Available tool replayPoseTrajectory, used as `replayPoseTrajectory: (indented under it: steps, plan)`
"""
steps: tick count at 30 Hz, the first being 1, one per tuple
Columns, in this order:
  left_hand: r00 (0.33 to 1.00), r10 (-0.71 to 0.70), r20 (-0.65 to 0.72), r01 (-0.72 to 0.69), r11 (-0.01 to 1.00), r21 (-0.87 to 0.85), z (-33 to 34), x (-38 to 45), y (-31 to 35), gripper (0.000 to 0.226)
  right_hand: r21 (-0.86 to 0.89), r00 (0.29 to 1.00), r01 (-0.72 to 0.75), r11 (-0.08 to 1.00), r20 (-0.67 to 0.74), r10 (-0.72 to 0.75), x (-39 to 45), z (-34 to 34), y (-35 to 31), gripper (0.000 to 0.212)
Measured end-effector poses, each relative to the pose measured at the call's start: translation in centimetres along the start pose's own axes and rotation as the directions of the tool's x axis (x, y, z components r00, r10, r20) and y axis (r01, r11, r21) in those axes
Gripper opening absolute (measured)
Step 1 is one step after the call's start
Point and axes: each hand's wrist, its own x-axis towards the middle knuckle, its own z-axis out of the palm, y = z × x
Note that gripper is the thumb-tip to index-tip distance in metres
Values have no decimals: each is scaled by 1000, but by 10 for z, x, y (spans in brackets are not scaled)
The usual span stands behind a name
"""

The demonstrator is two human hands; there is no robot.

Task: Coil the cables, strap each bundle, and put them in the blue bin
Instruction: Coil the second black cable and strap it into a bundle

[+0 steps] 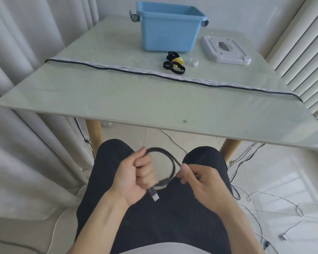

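Over the lap, the left hand (pixel 134 177) grips a thin black USB cable (pixel 170 163) looped into a coil while the right hand (pixel 195 180) pinches its strand, likely guiding another loop, far from the blue plastic bin (pixel 168 29) on the table (pixel 117 99).

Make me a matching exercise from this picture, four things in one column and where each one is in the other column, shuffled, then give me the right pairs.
Things:
1. blue plastic bin
2. grey-white bin lid
3. black and yellow strap loops
4. thin black USB cable loop

Places:
A. held by the left hand and right hand over the lap
B. flat on the table, right of the bin
C. at the table's far edge
D. on the table just in front of the bin

Pairs: 1-C, 2-B, 3-D, 4-A
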Motion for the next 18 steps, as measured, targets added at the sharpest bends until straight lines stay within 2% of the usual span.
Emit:
replayPoseTrajectory:
  steps: [2,4,6,9,11,13,15,18]
  plan:
    - [982,140,-129,-162,971,-177,-9,4,9,50,-62,1000,-18,998,7,18,0,-10,9,31]
    - [932,239,-271,-317,902,-294,-20,7,17,50,-124,998,-42,991,-56,35,0,-19,17,17]
    - [879,293,-377,-429,831,-353,-31,7,23,49,-157,994,-55,986,-102,39,0,-23,20,10]
    - [833,349,-430,-517,769,-377,-36,6,27,41,-204,995,-7,979,-103,-14,-3,-19,15,11]
    - [811,404,-423,-548,777,-310,-34,7,26,23,-287,999,29,958,33,-20,-1,-11,8,14]
    - [827,427,-365,-524,821,-227,-29,9,24,13,-336,947,131,933,321,-18,-2,2,-6,16]
    - [875,400,-274,-449,881,-147,-23,11,24,22,-243,843,248,938,531,-85,-4,15,-28,18]
    - [918,372,-137,-357,926,124,-12,1,21,21,-70,763,264,962,625,-164,-3,17,-54,21]
